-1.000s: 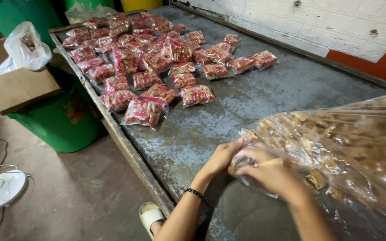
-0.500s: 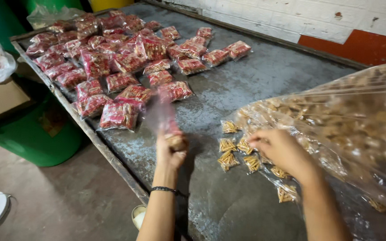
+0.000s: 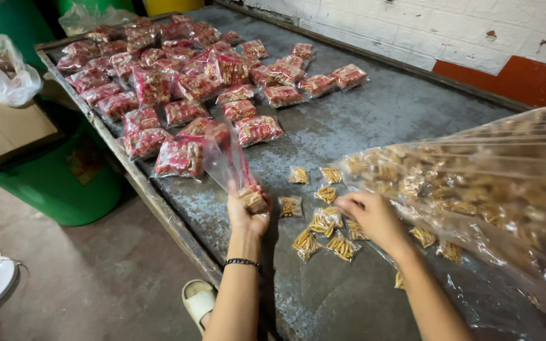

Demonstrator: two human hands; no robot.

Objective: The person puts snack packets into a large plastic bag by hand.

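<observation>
Small snack packs [image 3: 327, 222], clear with yellow sticks inside, loose on grey metal table [image 3: 399, 107], just in front of right hand [image 3: 369, 216]. Right hand closest to them, fingers curled down on top of pile, touching. Can't tell if one is pinched. Left hand [image 3: 248, 215] off to left side, closed around bottom of thin clear bag [image 3: 225, 158] with one pack inside, bag standing up tall, open end high. Pile between both hands, nearer right one. Big clear sack [image 3: 494, 183] full of same packs on right. Far back, many red packs [image 3: 184, 82] spread out. Green bin [image 3: 52, 183] beside table.
</observation>
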